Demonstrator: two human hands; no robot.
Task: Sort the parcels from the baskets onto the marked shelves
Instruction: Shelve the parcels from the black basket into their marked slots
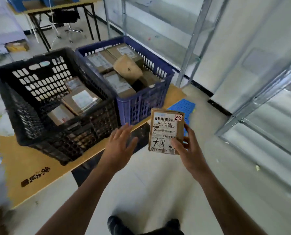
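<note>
Head view: the right hand (pixel 190 150) holds a small brown parcel (pixel 165 131) upright in the air, above the floor and just right of the baskets. Its thumb lies curled on the lower right of the label and its fingers (pixel 189 131) wrap round behind the right edge, so the grip is firm. The label faces the camera, with barcodes, and a corner sticker (pixel 178 118) reads "2-2" by hand. The left hand (pixel 121 143) hangs just left of the parcel with fingers straight and spread, holding nothing and not touching it. Behind the hands, a black basket (pixel 22 106) and a blue basket (pixel 141 106) stand side by side, touching, on a tan board (pixel 31 167). Both hold more brown parcels (the blue one is fuller, with one parcel tilted on top). A metal shelf rack (pixel 260 92) stands at the right, near the raised parcel.
</note>
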